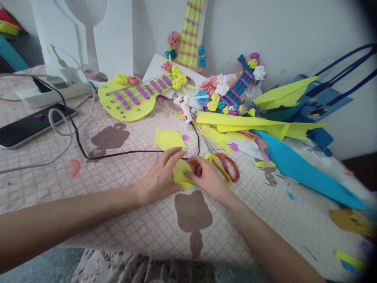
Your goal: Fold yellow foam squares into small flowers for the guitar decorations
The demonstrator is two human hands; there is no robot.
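A small piece of yellow foam (182,174) lies on the quilted pink tablecloth (123,196) between my two hands. My left hand (160,177) rests beside it, fingers curled over its upper edge. My right hand (206,175) pinches the piece from the right side with thumb and fingers pressed together. Just past my hands lie a larger yellow foam sheet (169,138) and a black cable (118,154). Red and yellow scissors (225,167) lie right of my right hand.
A white glue gun (185,108) stands behind the yellow sheet. Foam guitars with paper flowers (138,94) lean at the back. Yellow and blue foam sheets (282,129) pile up at right. A phone (29,125) and power strip (53,92) sit at left.
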